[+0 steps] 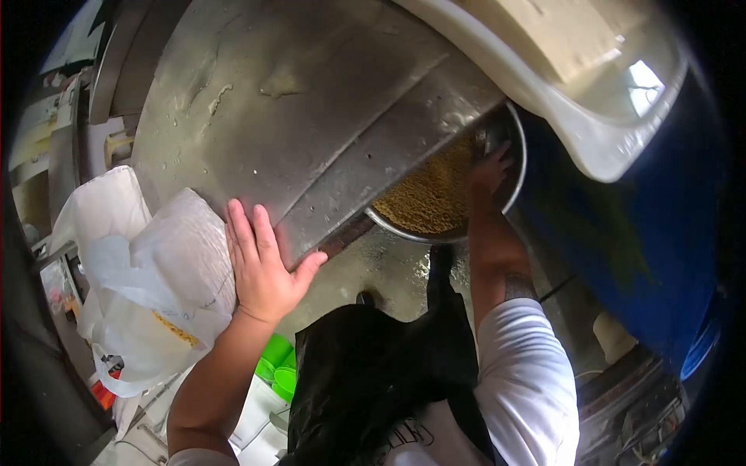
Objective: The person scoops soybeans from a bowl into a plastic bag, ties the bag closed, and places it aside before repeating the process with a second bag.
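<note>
My left hand point(266, 268) lies flat on the edge of a wet metal table point(311, 101), thumb and fingers apart, with nothing held. Against its outer side sits a white plastic bag point(183, 245), with some yellow bits showing near its lower part. My right hand point(491, 169) reaches down into a round metal bowl point(518, 175), near its far right wall, with its fingers apart. Yellow-brown grains point(427, 194) fill much of the bowl; I cannot make out their kind. Part of the bowl is hidden under the table.
At the upper right, a white plastic tub point(598, 155) holds a large pale block point(544, 35) and some liquid. Below it hangs or stands something large and blue point(622, 241). Green plastic containers point(281, 373) are low on the left. The floor point(342, 291) looks wet.
</note>
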### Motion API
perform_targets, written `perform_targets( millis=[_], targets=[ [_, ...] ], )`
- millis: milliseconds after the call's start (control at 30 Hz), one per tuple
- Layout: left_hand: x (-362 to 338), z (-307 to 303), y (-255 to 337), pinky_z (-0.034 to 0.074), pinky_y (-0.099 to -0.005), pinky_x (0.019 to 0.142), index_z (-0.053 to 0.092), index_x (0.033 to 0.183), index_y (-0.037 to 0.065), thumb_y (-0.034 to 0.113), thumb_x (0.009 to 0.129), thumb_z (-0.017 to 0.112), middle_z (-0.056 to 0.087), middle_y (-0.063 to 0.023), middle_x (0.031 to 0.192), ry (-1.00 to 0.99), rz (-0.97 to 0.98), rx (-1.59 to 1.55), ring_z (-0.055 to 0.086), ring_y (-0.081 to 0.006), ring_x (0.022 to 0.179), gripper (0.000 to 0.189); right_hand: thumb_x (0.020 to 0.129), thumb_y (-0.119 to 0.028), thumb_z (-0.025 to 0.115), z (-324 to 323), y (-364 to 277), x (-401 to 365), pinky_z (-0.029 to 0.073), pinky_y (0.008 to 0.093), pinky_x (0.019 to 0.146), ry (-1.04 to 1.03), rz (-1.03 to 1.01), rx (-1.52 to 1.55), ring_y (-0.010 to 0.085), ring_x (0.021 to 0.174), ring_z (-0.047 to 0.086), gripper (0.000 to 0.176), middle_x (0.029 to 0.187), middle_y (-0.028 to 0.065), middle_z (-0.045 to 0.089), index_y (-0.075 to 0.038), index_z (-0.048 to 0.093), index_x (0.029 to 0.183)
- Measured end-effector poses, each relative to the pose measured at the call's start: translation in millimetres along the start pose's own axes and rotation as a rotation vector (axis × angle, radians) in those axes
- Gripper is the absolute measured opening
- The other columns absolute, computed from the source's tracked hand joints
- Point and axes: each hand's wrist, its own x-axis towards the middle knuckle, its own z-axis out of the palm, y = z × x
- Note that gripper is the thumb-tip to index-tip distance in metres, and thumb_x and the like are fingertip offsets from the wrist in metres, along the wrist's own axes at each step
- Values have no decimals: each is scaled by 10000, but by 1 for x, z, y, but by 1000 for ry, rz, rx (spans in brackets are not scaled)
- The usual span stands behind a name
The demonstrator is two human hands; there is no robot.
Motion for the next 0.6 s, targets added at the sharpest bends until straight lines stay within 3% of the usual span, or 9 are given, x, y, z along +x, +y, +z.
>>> perform_targets(
  millis=[67,100,233,333,400,567,600],
  targets=[
    [-1,1,-2,234,-625,1194,155,1605,-49,564,840,765,128,-420,1615,-9,-4,2,217,-584,1483,1155,914,-177,695,77,-6,34,544,497,1000,43,-134,197,480,1168,635,1013,1617,360,219,-210,13,1662],
    [-1,1,-2,231,-626,1195,144,1607,-48,553,831,779,121,-422,1615,-21,-5,-7,213,-588,1483,1169,959,-194,643,145,2,72,555,497,985,67,-429,29,463,1195,633,863,1570,364,336,-211,138,1658],
    [0,0,-2,221,-626,1203,122,1610,-40,500,799,826,105,-426,1617,-48,-17,-26,203,-593,1486,1202,960,-199,648,116,-35,95,558,507,975,-283,-548,82,458,1194,635,836,1536,359,384,-207,177,1651],
    [0,1,1,215,-618,1210,115,1610,-35,467,781,850,102,-420,1621,-52,-31,-46,202,-586,1491,1217,961,-203,651,121,-32,99,560,514,967,-393,-621,48,454,1193,636,816,1511,355,421,-204,206,1646],
    [-1,1,0,225,-666,1182,120,1608,-34,573,786,819,99,-447,1597,-61,-31,-25,207,-613,1467,1238,962,-206,654,133,-24,94,561,519,961,-464,-654,39,451,1192,637,803,1494,353,445,-203,226,1642],
    [0,2,-2,219,-667,1183,127,1604,-45,570,795,813,98,-446,1598,-44,-10,-41,204,-605,1473,1226,964,-212,659,168,15,78,565,532,948,-640,-701,19,444,1191,640,772,1452,346,506,-198,274,1633],
    [0,-1,-1,224,-635,1196,110,1607,-42,510,793,824,88,-435,1610,-65,-19,-36,202,-595,1481,1215,964,-214,661,175,27,73,565,534,945,-670,-700,32,443,1191,640,766,1443,345,518,-197,284,1631]
  ],
)
